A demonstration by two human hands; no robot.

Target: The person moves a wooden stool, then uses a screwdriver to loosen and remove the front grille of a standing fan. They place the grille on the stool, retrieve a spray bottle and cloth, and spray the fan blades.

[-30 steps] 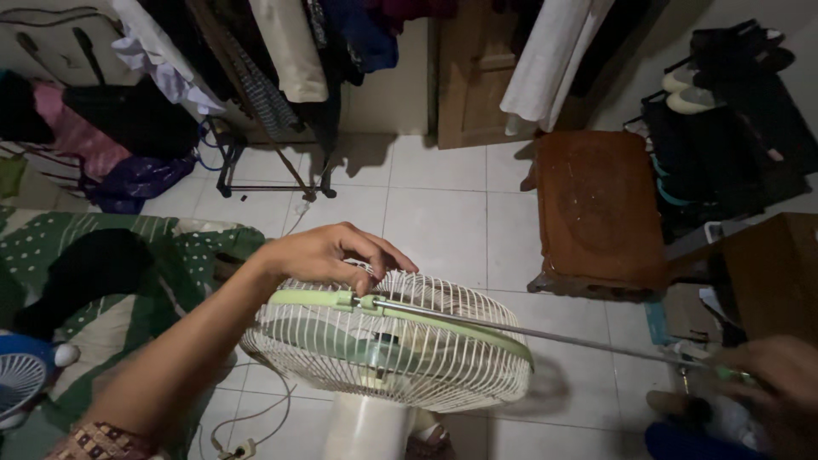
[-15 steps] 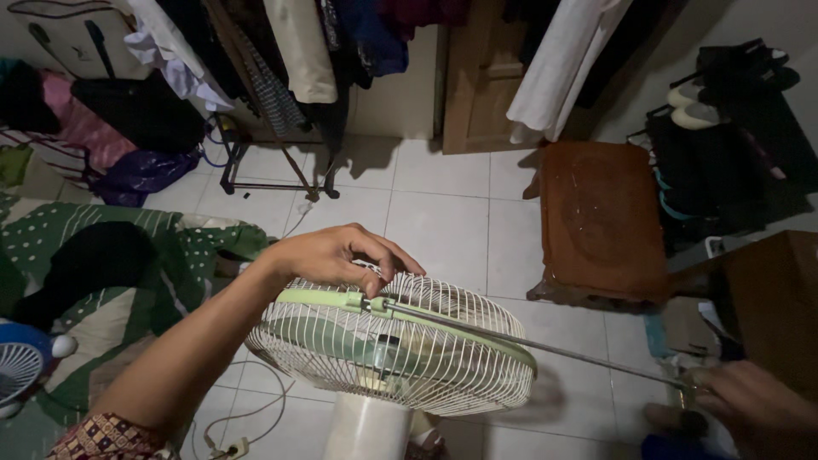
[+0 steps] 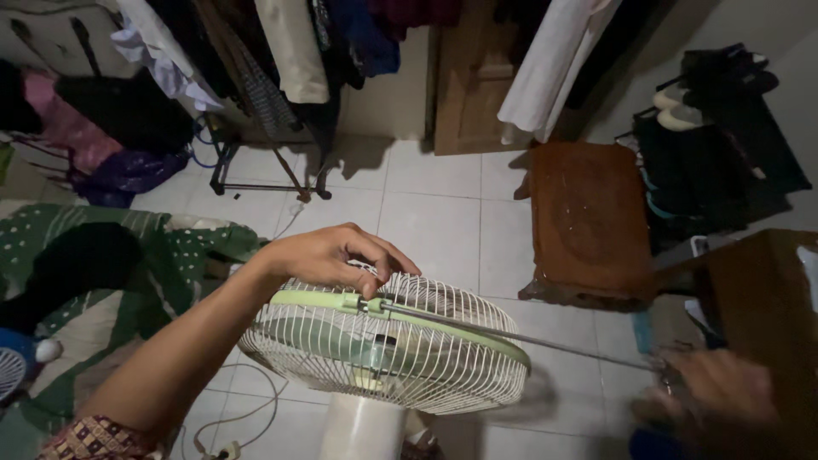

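Tiled floor (image 3: pixel 430 226): left hand (image 3: pixel 328 255) pinches fan guard (image 3: pixel 383 345) clip; blurred right hand (image 3: pixel 716 392) grips screwdriver (image 3: pixel 511 335); guard not yet removed.

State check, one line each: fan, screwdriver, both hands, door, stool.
fan: upright on its stand, grille on, blades look still
screwdriver: long shaft level, tip at the clip on the green rim
left hand: fingers curled on the grille top by the clip
right hand: blurred, closed on the screwdriver handle
door: shut, as far as visible
stool: upright, top bare
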